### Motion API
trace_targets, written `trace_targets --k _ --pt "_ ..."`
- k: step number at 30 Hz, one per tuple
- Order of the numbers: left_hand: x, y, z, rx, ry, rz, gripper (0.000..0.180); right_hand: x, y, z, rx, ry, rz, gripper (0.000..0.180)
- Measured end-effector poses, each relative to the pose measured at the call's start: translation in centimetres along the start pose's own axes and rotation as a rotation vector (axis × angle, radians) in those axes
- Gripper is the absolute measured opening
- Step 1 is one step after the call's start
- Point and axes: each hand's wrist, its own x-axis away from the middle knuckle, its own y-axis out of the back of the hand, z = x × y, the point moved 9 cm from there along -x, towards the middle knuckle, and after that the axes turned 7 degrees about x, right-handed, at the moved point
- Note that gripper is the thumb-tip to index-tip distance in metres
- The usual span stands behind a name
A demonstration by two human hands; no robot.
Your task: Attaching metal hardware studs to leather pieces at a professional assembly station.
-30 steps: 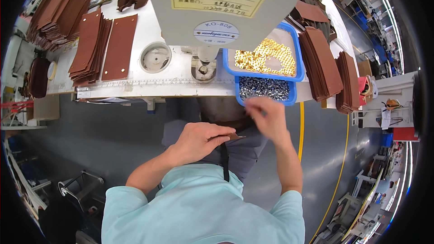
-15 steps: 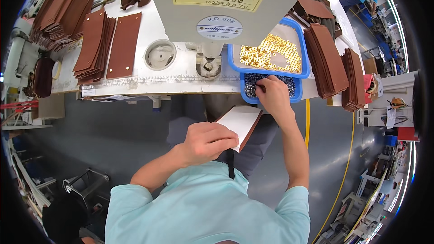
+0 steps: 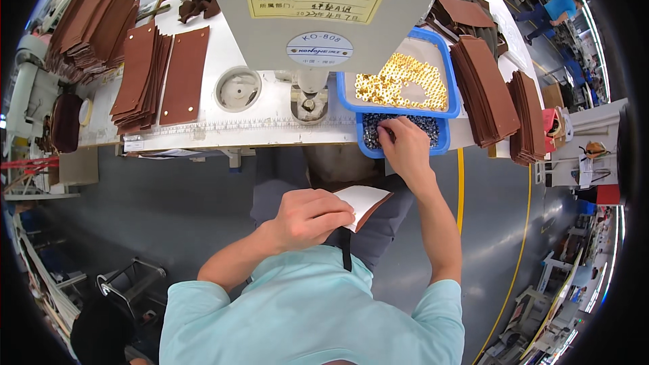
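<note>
My left hand [image 3: 312, 217] is closed on the edge of a brown leather piece [image 3: 364, 200], its white backing facing up, held over my lap. My right hand [image 3: 407, 143] reaches into a small blue tray [image 3: 443, 145] full of dark, shiny metal rivet parts [image 3: 427, 124]. Thumb and fingers are pinched together there; whatever lies between them is too small or hidden to make out. Just behind, a larger blue tray [image 3: 454, 67] holds gold-coloured ring-shaped parts [image 3: 399, 84]. The grey head of a riveting machine [image 3: 250, 37] stands before me, above its round lower die [image 3: 309, 109].
Stacked brown leather pieces [image 3: 138, 78] lie at the left, beside a single one [image 3: 186, 74] with gold studs. More leather stacks [image 3: 485, 91] stand right of the trays. A round dish [image 3: 238, 88] sits on the white table [image 3: 270, 136]. Another person [image 3: 558, 10] is far right.
The leather piece in my left hand has tipped, so less of its white side shows. My right hand stays over the rivet tray, its fingers shifted slightly. The view has shifted a little.
</note>
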Motion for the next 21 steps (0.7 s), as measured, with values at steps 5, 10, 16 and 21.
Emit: trace_targets --k 5,10,16,21 --pt "0.0 0.5 -0.3 -0.054 -0.041 0.007 0.020 1.9 3.1 1.0 -0.429 -0.149 0.011 0.009" --pt "-0.1 0.1 -0.6 -0.091 -0.102 -0.016 0.018 6.4 1.1 5.2 -1.095 -0.208 0.570 0.008" --pt "-0.3 0.0 -0.9 -0.097 -0.142 -0.001 0.018 9.0 -0.2 5.8 -1.386 -0.488 0.744 0.012" --pt "0.1 0.1 -0.9 -0.121 -0.149 0.002 0.018 8.9 0.2 6.9 -1.486 -0.462 0.772 0.009"
